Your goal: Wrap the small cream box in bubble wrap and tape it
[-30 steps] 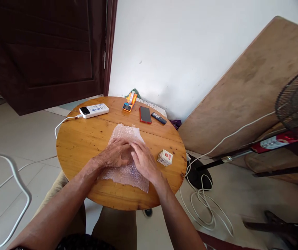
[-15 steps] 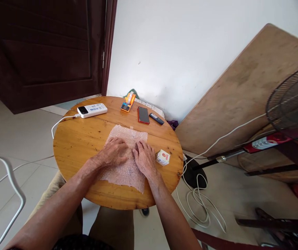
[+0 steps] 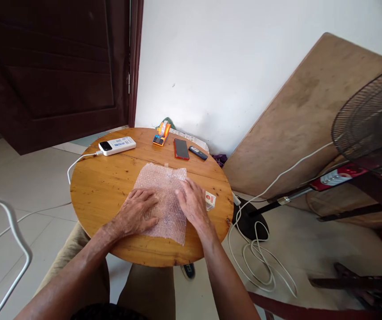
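A pinkish sheet of bubble wrap [image 3: 167, 213] lies spread on the round wooden table, with a small piece of clear tape at its far edge. On its left side my left hand [image 3: 138, 212] rests flat, fingers and thumb apart. My right hand [image 3: 192, 200] is over the sheet's right edge with its fingers stretched out and nothing gripped. Just beyond that hand stands a small white box [image 3: 210, 200] with a red mark, partly hidden by it.
Along the far side of the table [image 3: 110, 222] are a white power bank [image 3: 117, 146] with a cable, an orange tape dispenser [image 3: 162, 133], a red-edged phone [image 3: 181, 149] and a dark handheld device [image 3: 198, 153]. A standing fan [image 3: 371, 115] and coiled cord [image 3: 260, 266] are at the right.
My hands have moved apart over the bubble wrap, the left one toward me and leftward, the right one to the right. The right hand now covers part of the small box.
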The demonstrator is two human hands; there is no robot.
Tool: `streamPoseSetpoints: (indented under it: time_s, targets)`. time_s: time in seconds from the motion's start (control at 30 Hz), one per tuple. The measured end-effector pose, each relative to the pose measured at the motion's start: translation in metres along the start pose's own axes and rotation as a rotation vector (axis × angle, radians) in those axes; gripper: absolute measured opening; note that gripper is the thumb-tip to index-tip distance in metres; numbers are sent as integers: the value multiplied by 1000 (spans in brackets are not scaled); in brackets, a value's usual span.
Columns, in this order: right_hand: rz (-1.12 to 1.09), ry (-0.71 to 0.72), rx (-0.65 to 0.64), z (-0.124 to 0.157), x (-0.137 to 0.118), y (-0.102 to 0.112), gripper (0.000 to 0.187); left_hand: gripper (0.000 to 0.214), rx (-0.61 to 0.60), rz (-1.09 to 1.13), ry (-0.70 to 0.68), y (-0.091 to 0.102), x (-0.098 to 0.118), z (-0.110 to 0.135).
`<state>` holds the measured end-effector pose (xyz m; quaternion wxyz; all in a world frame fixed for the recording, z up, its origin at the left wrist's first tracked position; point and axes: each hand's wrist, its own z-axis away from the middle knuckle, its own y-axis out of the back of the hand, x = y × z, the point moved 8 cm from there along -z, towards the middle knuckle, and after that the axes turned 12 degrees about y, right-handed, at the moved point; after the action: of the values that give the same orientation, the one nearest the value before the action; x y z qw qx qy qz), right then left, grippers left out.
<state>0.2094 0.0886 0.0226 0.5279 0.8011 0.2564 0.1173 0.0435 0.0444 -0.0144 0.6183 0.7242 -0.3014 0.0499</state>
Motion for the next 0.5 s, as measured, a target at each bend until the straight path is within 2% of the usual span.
streamPoseSetpoints:
  time_s: [0.07, 0.13, 0.2, 0.3, 0.4, 0.5]
  targets:
    - [11, -18, 76, 11, 13, 21, 37, 44, 10, 12, -15, -1, 0, 0]
    - [24, -76, 72, 24, 33, 33, 45, 43, 12, 22, -26, 1, 1, 0]
    - [12, -172, -14, 39, 56, 32, 53, 42, 15, 25, -30, 2, 2, 0]
    - [-97, -268, -76, 55, 78, 26, 51, 41, 32, 26, -24, 4, 2, 1]
    - [-235, -333, 17, 58, 79, 30, 46, 42, 38, 30, -25, 4, 2, 1]
    - [-386, -312, 122, 46, 54, 38, 50, 46, 24, 39, -30, 3, 2, 1]
